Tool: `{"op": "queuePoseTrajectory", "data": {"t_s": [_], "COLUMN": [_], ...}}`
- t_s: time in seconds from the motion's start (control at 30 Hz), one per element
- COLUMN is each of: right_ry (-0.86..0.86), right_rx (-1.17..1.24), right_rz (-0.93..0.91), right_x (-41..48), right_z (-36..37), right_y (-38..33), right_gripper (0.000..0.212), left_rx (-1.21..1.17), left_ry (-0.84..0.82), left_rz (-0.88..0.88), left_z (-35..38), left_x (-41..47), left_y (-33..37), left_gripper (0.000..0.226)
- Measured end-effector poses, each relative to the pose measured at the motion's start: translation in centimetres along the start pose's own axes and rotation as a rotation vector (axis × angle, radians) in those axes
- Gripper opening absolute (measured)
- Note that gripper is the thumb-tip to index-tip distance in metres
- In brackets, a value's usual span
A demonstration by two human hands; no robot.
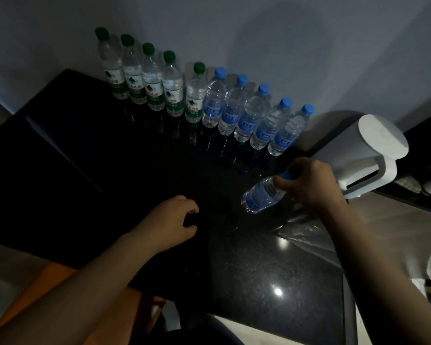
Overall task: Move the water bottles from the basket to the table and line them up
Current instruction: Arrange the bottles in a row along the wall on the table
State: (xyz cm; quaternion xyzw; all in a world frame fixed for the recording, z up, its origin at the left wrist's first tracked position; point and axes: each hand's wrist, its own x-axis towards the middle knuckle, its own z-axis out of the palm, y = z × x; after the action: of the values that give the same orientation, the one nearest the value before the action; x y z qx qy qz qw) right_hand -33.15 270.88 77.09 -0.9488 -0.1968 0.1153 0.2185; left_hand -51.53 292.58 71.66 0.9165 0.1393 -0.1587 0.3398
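Bottle, tilted, is hanging pinched by its cap from the right hand, needing uprighting beside the blue-capped row at upper right, while the left hand is hovering loosely curled, empty.

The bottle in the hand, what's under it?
Under the tilted bottle held by the right hand is the dark speckled table. Crinkly clear plastic lies beside it. The hand hides most of its cap.

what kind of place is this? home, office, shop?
Probably a home or hotel-room counter, not certain. Cues: a dark speckled stone countertop against a plain wall, a white electric kettle at the right, and retail water bottles lined up along the wall. Lighting is dim.
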Motion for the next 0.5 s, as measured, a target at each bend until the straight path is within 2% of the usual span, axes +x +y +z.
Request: {"op": "queuePoseTrajectory", "data": {"t_s": [0.2,0.33,0.5], "right_ry": [0.023,0.017,-0.061], "right_rx": [-0.024,-0.131,-0.154], "right_rz": [0.024,0.003,0.062], "right_x": [4.5,8.0,12.5], "right_z": [-2.4,-3.4,-4.3], "right_y": [2.6,4.5,6.5], "right_gripper": [0.020,0.020,0.020], "left_rx": [0.004,0.005,-0.016], "left_ry": [0.006,-0.017,-0.035], "left_rz": [0.016,0.025,0.002], "left_z": [-0.6,-0.4,-0.1], "left_x": [2.2,3.6,5.2], "left_y": [2.3,3.5,4.4], "left_gripper": [0.038,0.038,0.035]}}
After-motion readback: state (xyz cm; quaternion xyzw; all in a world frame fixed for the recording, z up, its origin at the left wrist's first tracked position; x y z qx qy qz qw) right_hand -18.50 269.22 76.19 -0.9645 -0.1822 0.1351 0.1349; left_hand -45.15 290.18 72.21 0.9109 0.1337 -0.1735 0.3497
